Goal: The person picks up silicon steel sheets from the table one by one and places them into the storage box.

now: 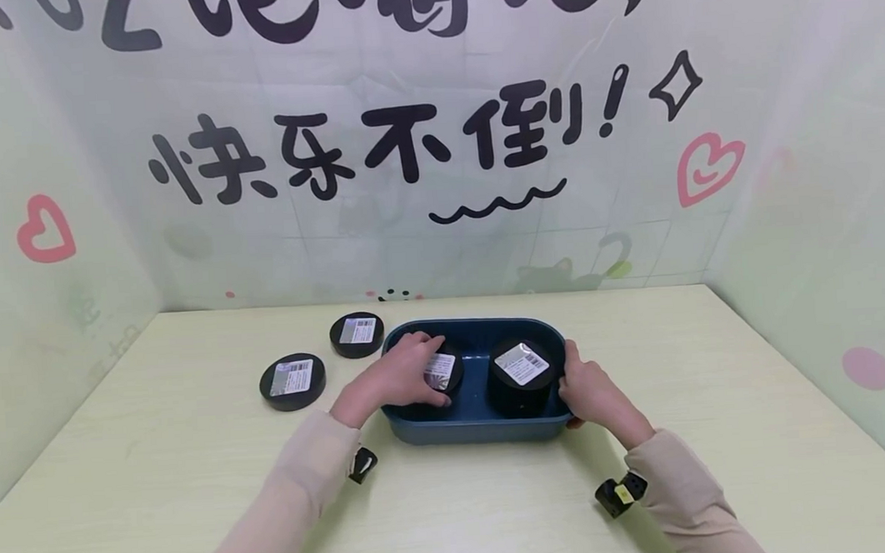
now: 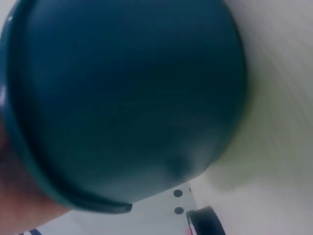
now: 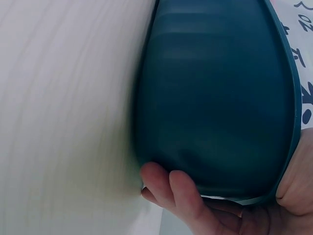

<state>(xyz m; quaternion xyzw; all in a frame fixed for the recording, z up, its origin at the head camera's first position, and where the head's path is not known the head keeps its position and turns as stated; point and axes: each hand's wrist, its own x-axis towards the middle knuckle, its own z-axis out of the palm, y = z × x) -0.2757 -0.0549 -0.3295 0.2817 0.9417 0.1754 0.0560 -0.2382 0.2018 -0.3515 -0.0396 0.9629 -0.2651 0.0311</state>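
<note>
A dark blue oblong bin (image 1: 476, 431) stands on the table. My left hand (image 1: 401, 374) reaches over its left end and grips a round black disc (image 1: 446, 371) with a white label inside, thumb on the near side, fingers on the far side. Beside it in the bin sits a taller black round stack or piece (image 1: 521, 371), labelled on top. My right hand (image 1: 593, 392) holds the bin's right end; in the right wrist view its fingers (image 3: 183, 196) curl round the end wall. The left wrist view shows mostly the bin's outer wall (image 2: 132, 98).
Two more labelled black discs lie on the table left of the bin: one nearer (image 1: 293, 382), one farther back (image 1: 357, 335). A pale wood-look table (image 1: 159, 458) spreads around. Behind it hangs a printed backdrop (image 1: 381, 255), with side walls left and right.
</note>
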